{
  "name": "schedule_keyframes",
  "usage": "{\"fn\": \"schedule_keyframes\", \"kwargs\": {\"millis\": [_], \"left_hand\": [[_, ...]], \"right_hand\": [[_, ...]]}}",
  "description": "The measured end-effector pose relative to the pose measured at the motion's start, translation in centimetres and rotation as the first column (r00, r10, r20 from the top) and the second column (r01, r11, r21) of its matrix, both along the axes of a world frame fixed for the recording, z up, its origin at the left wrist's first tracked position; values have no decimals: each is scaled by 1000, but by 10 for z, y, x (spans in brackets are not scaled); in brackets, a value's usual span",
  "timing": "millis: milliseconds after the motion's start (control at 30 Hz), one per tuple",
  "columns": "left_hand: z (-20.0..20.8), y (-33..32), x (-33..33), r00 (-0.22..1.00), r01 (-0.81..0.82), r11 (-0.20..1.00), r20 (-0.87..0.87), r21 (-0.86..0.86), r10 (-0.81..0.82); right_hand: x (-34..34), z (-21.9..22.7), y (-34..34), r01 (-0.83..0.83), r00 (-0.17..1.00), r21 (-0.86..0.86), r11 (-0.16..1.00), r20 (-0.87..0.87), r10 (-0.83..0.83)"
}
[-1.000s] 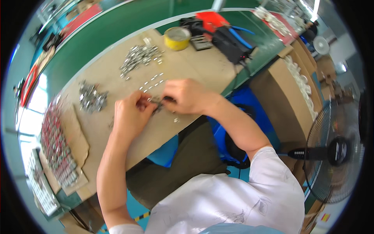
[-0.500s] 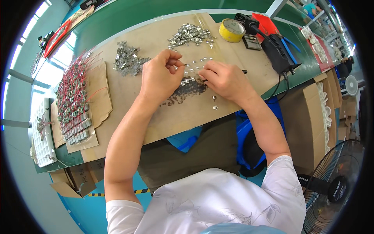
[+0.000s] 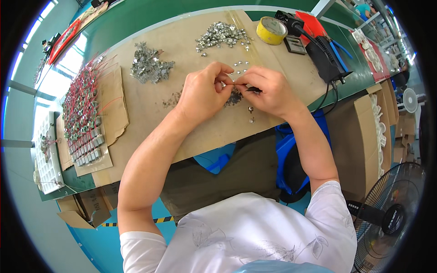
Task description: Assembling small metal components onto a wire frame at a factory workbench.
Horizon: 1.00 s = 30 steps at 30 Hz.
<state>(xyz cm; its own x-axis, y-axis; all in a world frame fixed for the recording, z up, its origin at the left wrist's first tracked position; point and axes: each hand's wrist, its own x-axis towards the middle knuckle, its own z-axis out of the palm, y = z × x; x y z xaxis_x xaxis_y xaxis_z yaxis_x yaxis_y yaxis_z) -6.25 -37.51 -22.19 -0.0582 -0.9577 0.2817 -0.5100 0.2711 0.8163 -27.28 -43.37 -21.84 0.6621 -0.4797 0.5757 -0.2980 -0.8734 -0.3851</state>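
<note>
Over the brown sheet (image 3: 200,136) my two hands meet fingertip to fingertip. My left hand (image 3: 205,93) is closed in a pinch; whatever tiny thing sits at its fingertips is too small to name. In my right hand (image 3: 271,93), also closed, is a slim black tool (image 3: 254,89), mostly covered by the fingers. Beneath the hands lie small dark bits (image 3: 234,98), partly hidden. Just beyond them are a few small shiny metal parts (image 3: 240,63). Two more small metal parts (image 3: 251,109) lie nearer me, below my right hand.
Farther off are a heap of shiny metal parts (image 3: 223,34) and a heap of flat grey metal pieces (image 3: 149,64). Yellow tape (image 3: 271,31) and a black corded device (image 3: 325,61) stand at right. Red-wired components (image 3: 82,109) and a white compartment tray (image 3: 47,159) lie left.
My hands have come together, the left moving right and slightly nearer me. The black tool has turned in my right hand. The short row of shiny parts between the hands no longer shows.
</note>
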Motion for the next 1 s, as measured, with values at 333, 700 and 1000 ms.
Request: {"fn": "schedule_keyframes", "kwargs": {"millis": [333,700,1000], "left_hand": [[-2,3,-2,995,64,990,82,-127,-54],[1,0,0,996,-45,979,68,-197,60],[0,0,2,997,-33,984,67,-177,45]], "right_hand": [[-15,-3,-6,103,981,-99,990,-155,-117],[-37,10,19,-106,977,329,938,-139,159],[-40,12,34,12,984,223,975,-175,28]]}}
